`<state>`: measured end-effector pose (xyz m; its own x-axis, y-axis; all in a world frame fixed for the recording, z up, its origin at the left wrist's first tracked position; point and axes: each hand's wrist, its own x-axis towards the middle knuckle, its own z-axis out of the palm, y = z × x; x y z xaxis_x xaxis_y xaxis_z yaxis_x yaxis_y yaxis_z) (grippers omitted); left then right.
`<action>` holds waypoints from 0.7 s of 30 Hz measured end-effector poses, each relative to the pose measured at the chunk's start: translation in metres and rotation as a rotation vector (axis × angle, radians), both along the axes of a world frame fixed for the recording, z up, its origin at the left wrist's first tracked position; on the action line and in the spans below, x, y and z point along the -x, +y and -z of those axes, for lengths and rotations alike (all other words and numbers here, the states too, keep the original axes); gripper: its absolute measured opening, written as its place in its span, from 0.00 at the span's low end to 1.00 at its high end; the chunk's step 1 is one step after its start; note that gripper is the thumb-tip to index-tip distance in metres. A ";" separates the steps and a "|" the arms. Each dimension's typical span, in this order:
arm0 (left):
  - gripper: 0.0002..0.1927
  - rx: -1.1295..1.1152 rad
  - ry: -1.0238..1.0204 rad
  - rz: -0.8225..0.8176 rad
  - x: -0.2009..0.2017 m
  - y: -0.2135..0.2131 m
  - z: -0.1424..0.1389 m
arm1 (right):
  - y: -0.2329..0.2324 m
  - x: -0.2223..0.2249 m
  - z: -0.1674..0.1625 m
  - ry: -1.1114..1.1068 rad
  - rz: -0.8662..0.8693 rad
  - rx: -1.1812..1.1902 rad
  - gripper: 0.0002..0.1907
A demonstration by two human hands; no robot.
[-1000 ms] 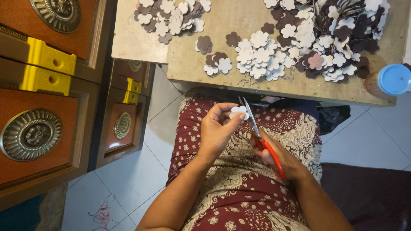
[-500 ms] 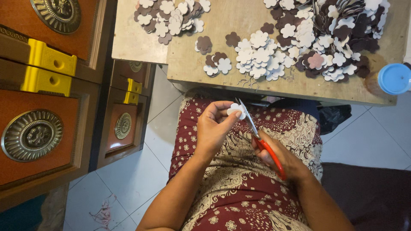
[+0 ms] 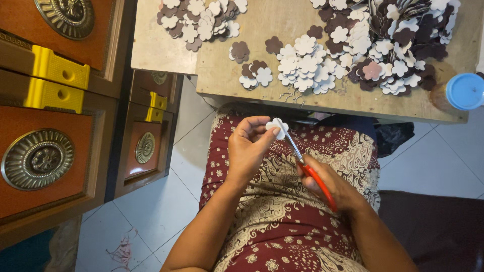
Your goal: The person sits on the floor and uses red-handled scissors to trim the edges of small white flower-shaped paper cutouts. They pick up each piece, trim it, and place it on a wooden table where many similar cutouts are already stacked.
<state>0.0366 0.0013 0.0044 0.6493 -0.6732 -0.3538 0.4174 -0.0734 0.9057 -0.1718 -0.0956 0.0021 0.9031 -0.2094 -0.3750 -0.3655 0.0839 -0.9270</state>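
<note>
One white flower cutout (image 3: 277, 126) pinched in left hand (image 3: 249, 148) fingertips over lap, 6 o'clock from table (image 3: 262, 85). Right hand (image 3: 330, 184) gripping red-handled scissors (image 3: 302, 161), blades touching cutout edge. Likely light, thin, bendable; hold by petals opposite blades.

The left hand (image 3: 249, 148) covers part of the white flower cutout (image 3: 277, 126), so its full outline is hidden. The right hand (image 3: 327, 181) wraps the red scissors (image 3: 307, 163), hiding the finger loops. The top edge cuts off the flower piles (image 3: 398, 40) on the surface (image 3: 272, 85); the right edge cuts the blue lid (image 3: 465, 91).
</note>
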 end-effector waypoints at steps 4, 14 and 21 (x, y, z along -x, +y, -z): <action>0.14 0.073 0.022 -0.024 -0.001 0.000 0.001 | 0.002 0.002 0.003 -0.019 0.000 0.032 0.41; 0.13 0.070 -0.002 -0.065 -0.002 0.000 0.007 | 0.000 0.002 0.004 -0.018 -0.012 0.060 0.40; 0.14 0.126 -0.001 -0.038 0.001 0.001 0.011 | 0.002 -0.003 0.003 0.038 0.016 -0.016 0.44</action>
